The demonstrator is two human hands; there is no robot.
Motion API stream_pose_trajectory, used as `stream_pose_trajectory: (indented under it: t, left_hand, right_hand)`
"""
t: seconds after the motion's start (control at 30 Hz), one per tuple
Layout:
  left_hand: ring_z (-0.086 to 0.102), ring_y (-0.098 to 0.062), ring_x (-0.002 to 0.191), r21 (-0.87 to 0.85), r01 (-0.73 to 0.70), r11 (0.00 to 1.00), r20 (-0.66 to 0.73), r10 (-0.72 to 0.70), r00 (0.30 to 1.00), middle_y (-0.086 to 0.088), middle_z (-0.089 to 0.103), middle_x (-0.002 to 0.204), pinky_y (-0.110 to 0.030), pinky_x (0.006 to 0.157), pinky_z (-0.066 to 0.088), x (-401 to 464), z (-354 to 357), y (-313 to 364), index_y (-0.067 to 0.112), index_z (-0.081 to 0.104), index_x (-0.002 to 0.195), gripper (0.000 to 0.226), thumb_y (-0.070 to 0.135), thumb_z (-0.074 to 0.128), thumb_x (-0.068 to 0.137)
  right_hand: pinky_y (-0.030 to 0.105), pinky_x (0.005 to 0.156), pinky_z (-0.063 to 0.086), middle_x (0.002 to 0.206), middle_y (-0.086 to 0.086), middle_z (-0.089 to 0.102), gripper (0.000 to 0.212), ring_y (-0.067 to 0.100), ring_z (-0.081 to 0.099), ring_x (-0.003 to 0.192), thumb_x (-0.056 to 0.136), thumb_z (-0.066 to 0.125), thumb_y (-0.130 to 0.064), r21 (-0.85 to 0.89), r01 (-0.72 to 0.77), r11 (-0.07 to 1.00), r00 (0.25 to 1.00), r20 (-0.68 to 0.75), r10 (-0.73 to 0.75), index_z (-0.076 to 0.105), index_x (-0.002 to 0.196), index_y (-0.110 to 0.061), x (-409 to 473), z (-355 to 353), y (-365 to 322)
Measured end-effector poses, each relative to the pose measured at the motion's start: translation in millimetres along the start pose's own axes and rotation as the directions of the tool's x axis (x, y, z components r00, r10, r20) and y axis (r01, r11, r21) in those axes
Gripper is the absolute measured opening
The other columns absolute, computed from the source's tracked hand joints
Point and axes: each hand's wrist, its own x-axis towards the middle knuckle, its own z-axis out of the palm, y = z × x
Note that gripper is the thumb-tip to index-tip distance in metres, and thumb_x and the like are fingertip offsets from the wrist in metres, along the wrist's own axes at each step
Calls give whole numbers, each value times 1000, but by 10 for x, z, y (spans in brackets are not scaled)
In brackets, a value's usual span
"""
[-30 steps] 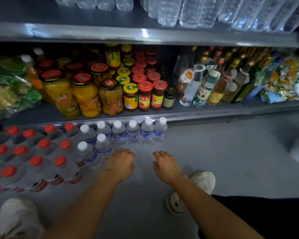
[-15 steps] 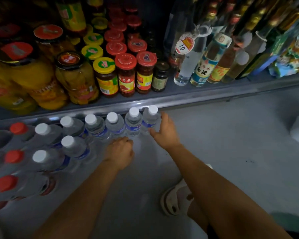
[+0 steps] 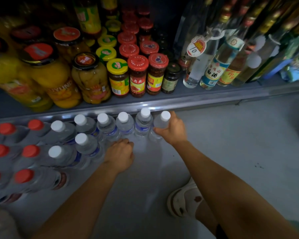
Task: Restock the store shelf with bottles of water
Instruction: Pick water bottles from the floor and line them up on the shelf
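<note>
Several white-capped water bottles (image 3: 124, 125) stand in a row on the floor under the shelf edge (image 3: 188, 102). My right hand (image 3: 174, 130) grips the rightmost white-capped bottle (image 3: 162, 121) around its neck and shoulder. My left hand (image 3: 119, 154) is curled in a fist in front of the row, close to the bottles; whether it holds anything is hidden. More white-capped bottles (image 3: 86, 145) stand in a second row to the left.
Red-capped bottles (image 3: 29, 152) fill the floor at left. The shelf holds fruit jars (image 3: 91, 80), sauce jars (image 3: 138, 75) and glass liquor bottles (image 3: 212, 66). A white shoe (image 3: 183, 199) rests on the grey floor at lower right.
The view has moved down and closer to the bottles. My right hand reached forward and closed round the rightmost white-capped bottle. My left hand shifted slightly forward.
</note>
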Motion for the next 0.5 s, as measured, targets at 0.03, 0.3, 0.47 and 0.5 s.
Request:
stream_pose_trajectory:
  t: [0.03, 0.3, 0.47, 0.5]
  left_hand:
    - [51, -26, 112, 8, -4, 1000, -10, 4, 1000, -6, 56, 117, -36, 90, 44, -55, -51, -1, 11, 57, 110, 25, 22, 46, 91]
    - [51, -26, 110, 32, -35, 999, -180, 40, 983, -8, 56, 118, -36, 89, 45, -563, -752, 48, 11, 58, 109, 24, 23, 45, 93]
    - [49, -24, 113, 119, -28, 993, -354, 69, 933, -6, 56, 115, -33, 86, 40, -915, -1439, 64, 13, 58, 109, 25, 27, 44, 93]
    - [49, -24, 114, 130, -23, 991, -396, 73, 915, -6, 56, 116, -32, 86, 39, -976, -1584, 48, 14, 59, 109, 26, 28, 45, 93]
  right_hand:
    - [35, 81, 47, 113, 11, 64, 65, 31, 60, 105, 67, 83, -37, -16, -1, 1000, 1000, -3, 1, 52, 117, -9, -84, -51, -34]
    - [31, 70, 46, 98, 8, 69, 53, 30, 63, 95, 65, 76, -46, -122, 75, 990, 994, -76, -84, 58, 104, -14, -705, -688, -557]
    - [33, 70, 50, 93, 5, 69, 58, 28, 64, 92, 63, 72, -62, -154, 165, 974, 960, -203, -195, 61, 98, -17, -928, -1282, -1224]
    - [34, 70, 51, 91, 4, 69, 58, 26, 64, 90, 62, 72, -64, -147, 186, 972, 952, -219, -215, 62, 97, -19, -956, -1395, -1368]
